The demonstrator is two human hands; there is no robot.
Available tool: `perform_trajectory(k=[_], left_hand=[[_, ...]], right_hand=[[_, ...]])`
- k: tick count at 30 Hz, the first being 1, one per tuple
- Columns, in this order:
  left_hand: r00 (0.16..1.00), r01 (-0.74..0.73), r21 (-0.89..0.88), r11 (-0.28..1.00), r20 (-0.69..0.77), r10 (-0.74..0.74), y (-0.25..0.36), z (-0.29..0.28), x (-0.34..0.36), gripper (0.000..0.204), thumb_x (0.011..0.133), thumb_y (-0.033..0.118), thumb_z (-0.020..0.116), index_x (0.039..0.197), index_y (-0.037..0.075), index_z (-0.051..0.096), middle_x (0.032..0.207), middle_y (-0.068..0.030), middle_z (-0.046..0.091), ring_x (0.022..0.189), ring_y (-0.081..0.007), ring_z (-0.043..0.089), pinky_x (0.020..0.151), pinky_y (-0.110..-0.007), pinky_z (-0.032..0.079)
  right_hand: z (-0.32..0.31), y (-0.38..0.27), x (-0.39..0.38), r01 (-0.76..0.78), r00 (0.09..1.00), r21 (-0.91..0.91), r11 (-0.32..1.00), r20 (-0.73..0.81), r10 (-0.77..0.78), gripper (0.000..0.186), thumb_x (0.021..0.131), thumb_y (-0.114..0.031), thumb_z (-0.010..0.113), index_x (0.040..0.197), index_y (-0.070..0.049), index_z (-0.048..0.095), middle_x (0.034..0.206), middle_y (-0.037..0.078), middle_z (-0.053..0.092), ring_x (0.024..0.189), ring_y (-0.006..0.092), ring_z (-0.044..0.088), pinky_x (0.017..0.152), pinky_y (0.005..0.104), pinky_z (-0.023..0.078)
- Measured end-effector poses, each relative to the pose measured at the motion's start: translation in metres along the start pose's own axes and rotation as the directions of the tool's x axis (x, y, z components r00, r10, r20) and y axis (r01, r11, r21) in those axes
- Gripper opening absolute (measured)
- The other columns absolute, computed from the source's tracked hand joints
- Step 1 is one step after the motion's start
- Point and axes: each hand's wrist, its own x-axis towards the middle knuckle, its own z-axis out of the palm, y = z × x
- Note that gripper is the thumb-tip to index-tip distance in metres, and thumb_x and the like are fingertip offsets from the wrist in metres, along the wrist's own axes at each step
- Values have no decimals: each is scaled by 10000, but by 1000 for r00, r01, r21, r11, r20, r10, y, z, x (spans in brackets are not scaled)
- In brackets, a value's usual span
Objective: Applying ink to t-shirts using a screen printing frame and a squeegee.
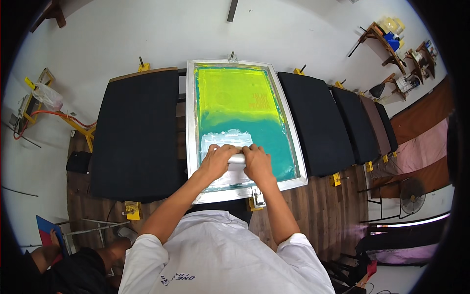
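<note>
A screen printing frame (299,182) with a pale metal rim lies in front of me; its mesh (267,142) is teal on the near part and yellow-green at the far end. Both my hands grip a squeegee (237,159) with a rounded silver handle, over the near left part of the mesh. My left hand (217,159) wraps the handle's left side, and my right hand (257,161) closes on its right side. White ink (225,137) is smeared on the mesh just beyond my fingers. The squeegee's blade is hidden by the hands and handle.
Black padded boards (134,132) flank the frame on the left and right, held by yellow clamps (132,210). Another person (73,267) sits at the lower left. A standing fan (412,196) is at the right, wooden shelves (384,44) on the wall.
</note>
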Motion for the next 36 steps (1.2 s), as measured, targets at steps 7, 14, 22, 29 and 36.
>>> perform_trajectory(k=[7, 14, 22, 29, 36], left_hand=[[987, -80, 113, 990, 146, 63, -14, 17, -34, 622, 721, -146, 572, 1299, 82, 578, 1343, -117, 548, 1272, -254, 494, 1085, -459, 309], [994, 5, 165, 986, 106, -23, 17, -3, -42, 613, 707, -135, 586, 1288, 59, 584, 1312, -134, 559, 1240, -269, 514, 1071, -465, 312], [989, 140, 168, 976, -67, -131, -18, -3, -13, 544, 732, -126, 551, 1242, 53, 609, 1194, -138, 637, 1146, -285, 567, 953, -429, 364], [989, 147, 226, 963, -4, -150, -4, 37, -69, 522, 743, -117, 527, 1231, 52, 603, 1214, -143, 591, 1166, -287, 545, 900, -438, 400], [986, 154, 120, 981, -84, -144, 23, 18, -62, 473, 763, -95, 544, 1200, 62, 631, 1126, -152, 639, 1054, -313, 599, 938, -438, 381]], right_hand=[[48, -18, -48, -63, 988, 69, 996, -140, 72, 281, 830, -42, 565, 1110, -31, 586, 1144, 174, 552, 1100, 335, 533, 798, 496, 441], [23, -22, -49, 11, 990, 111, 994, -138, 4, 294, 820, -33, 568, 1111, -52, 608, 1126, 160, 575, 1097, 307, 549, 862, 506, 413], [19, -4, 30, 202, 979, 90, 975, 20, -204, 430, 718, 49, 614, 1111, -117, 660, 1098, 86, 638, 1047, 309, 607, 841, 519, 457], [35, -5, -34, 224, 972, 134, 965, 36, -231, 489, 680, 36, 632, 1151, -97, 622, 1132, 115, 613, 1068, 338, 582, 840, 497, 472], [7, -3, -31, 207, 972, 137, 969, 81, -219, 501, 627, 42, 689, 1106, -103, 680, 1082, 103, 656, 1011, 333, 619, 824, 488, 491]])
